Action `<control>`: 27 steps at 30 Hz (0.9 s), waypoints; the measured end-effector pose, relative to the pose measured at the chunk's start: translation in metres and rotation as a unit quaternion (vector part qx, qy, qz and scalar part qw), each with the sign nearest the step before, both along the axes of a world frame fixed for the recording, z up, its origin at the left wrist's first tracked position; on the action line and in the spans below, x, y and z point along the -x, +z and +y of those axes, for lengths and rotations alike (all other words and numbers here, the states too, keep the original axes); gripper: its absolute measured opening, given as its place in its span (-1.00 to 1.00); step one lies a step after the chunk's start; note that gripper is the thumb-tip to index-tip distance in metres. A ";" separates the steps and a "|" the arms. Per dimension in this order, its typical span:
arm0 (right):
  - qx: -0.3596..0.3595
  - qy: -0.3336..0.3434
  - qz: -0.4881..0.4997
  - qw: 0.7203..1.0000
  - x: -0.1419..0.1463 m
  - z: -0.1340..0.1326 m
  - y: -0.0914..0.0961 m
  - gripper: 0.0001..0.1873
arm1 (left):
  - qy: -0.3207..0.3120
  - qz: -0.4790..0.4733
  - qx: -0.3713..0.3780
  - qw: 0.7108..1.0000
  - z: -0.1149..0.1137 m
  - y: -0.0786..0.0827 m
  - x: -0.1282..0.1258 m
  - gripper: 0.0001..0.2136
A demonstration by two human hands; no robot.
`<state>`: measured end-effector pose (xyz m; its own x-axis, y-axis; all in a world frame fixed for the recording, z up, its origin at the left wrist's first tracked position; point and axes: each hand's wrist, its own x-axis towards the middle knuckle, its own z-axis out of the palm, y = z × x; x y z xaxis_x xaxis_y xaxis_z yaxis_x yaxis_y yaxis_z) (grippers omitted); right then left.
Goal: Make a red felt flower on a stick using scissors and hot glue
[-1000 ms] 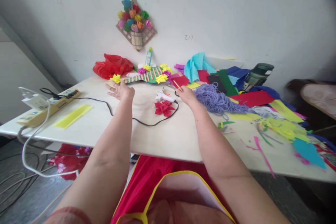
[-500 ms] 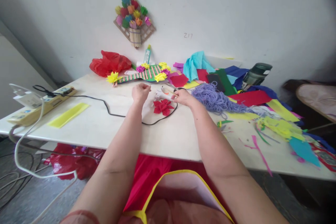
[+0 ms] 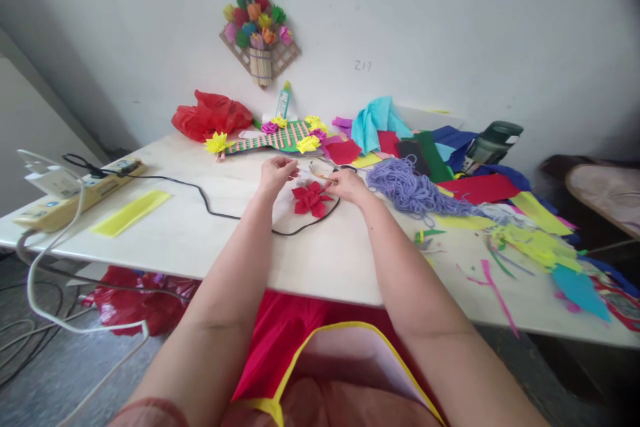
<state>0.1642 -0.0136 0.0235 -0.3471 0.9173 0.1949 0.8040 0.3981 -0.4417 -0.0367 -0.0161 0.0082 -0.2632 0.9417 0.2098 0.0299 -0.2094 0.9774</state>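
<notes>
Above the tabletop, my left hand (image 3: 278, 174) has its fingers curled, thumb and fingertips close together. Whatever may be between them is too small to make out. My right hand (image 3: 349, 185) pinches a thin tan stick (image 3: 323, 177) that points back to the left. Between my hands lies a red paper flower (image 3: 310, 198) with pointed petals, close to the right fingertips. Just behind the right hand, the dark handles of scissors (image 3: 346, 168) show in part. A whitish object behind the flower is blurred and mostly hidden.
A black cord (image 3: 205, 203) runs from the power strip (image 3: 75, 197) to near the flower. Behind my hands lies a green woven panel (image 3: 280, 139) with paper flowers. Purple yarn (image 3: 405, 187) and coloured paper pile up right. A yellow strip (image 3: 131, 212) lies left.
My left hand has shifted slightly right and its fingers have loosened a little. The stick in my right hand has swung, its free end now farther left and up. The view has shifted slightly.
</notes>
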 end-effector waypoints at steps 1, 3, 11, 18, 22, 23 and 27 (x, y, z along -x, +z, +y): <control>-0.010 0.002 0.012 1.000 -0.001 0.001 0.000 -0.85 | -0.010 0.002 -0.003 1.000 -0.001 0.000 0.000 -0.76; -0.029 0.002 0.038 0.999 -0.004 0.003 0.001 -0.84 | -0.043 0.001 -0.002 0.999 -0.003 0.002 0.000 -0.72; -0.086 -0.018 0.096 0.992 -0.007 0.005 0.003 -0.81 | -0.154 -0.033 0.039 0.987 -0.014 0.011 -0.002 -0.52; -0.097 -0.049 0.073 0.991 -0.006 0.000 0.009 -0.81 | -0.230 -0.061 0.026 0.971 -0.009 0.002 -0.003 -0.52; -0.097 -0.059 0.072 0.991 -0.005 0.000 0.009 -0.82 | -0.237 -0.065 0.033 0.969 -0.009 0.001 -0.006 -0.53; -0.098 -0.060 0.071 0.991 -0.005 0.000 0.009 -0.83 | -0.239 -0.065 0.036 0.968 -0.010 0.001 -0.006 -0.53; -0.099 -0.064 0.062 0.991 -0.003 -0.001 0.010 -0.85 | -0.252 -0.071 0.049 0.964 -0.009 0.000 -0.006 -0.58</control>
